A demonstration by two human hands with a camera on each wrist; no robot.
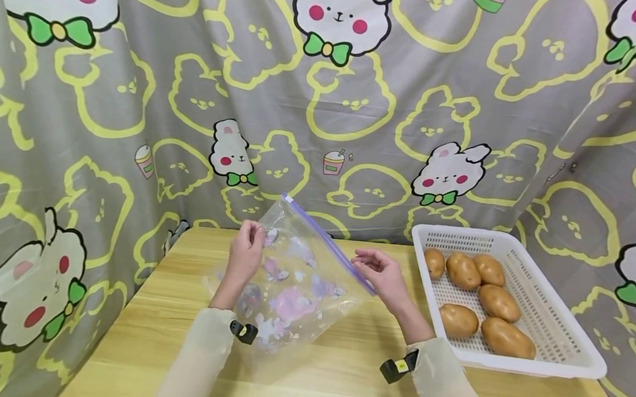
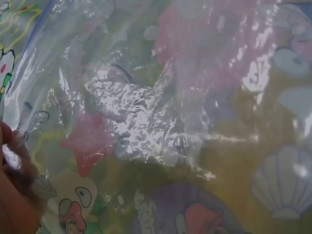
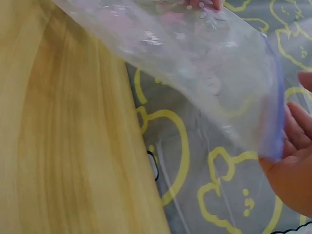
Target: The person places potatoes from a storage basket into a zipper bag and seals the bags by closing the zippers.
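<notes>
Zip bag [image 2: 161, 112] fills left wrist view; head view shows potatoes [image 1: 481, 298].

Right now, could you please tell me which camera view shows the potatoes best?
The head view: six potatoes lie in the white basket on the table, right of both hands. The left wrist view shows only the plastic bag; the right wrist view shows bag, table and cloth, no potatoes.

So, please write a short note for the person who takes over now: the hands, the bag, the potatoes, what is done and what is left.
Left hand pinches one side of the zip bag; right hand pinches its purple zip strip.
The bag is held up above the wooden table.
Six potatoes lie in the white basket, to the right of the bag.
Done: bag picked up.
Left: probably open the bag; no potato is in it yet.
</notes>
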